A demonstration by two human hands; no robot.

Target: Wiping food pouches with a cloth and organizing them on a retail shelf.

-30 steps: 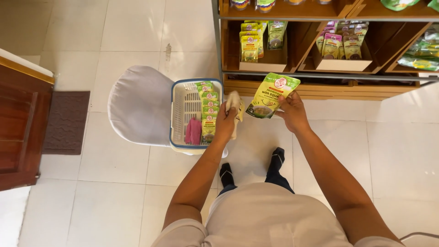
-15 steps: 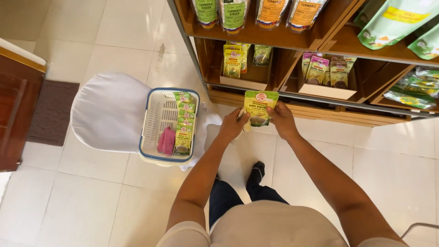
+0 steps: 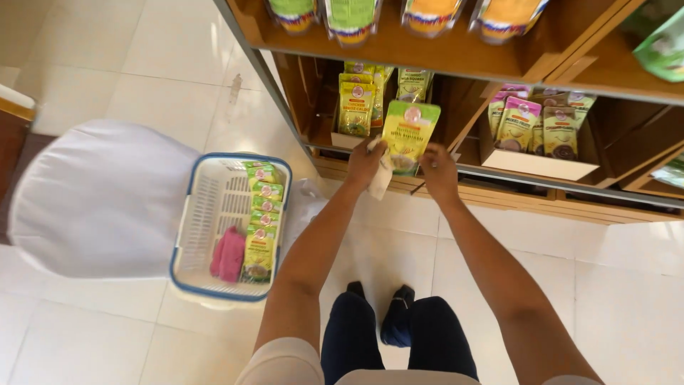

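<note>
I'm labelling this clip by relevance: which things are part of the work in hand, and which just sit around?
In use: green packet, held by left hand and right hand; white cloth in the left hand.

Lying about: basket of packets, pink cloth, shelf boxes.

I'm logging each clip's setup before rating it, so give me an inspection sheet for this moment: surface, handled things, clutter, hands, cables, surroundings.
Surface: pale tiled floor; white fabric-covered seat bearing the basket.
Handled things: green and yellow flat pouch held upright before the wooden shelf unit; white cloth at the left hand.
Clutter: blue-rimmed white plastic basket holding a row of green packets and a pink cloth.
Hands: left hand grips the pouch's left edge with the cloth; right hand grips its lower right.
Cables: nothing seen.
Surroundings: more pouches in cardboard trays; dark wooden furniture at left.
</note>
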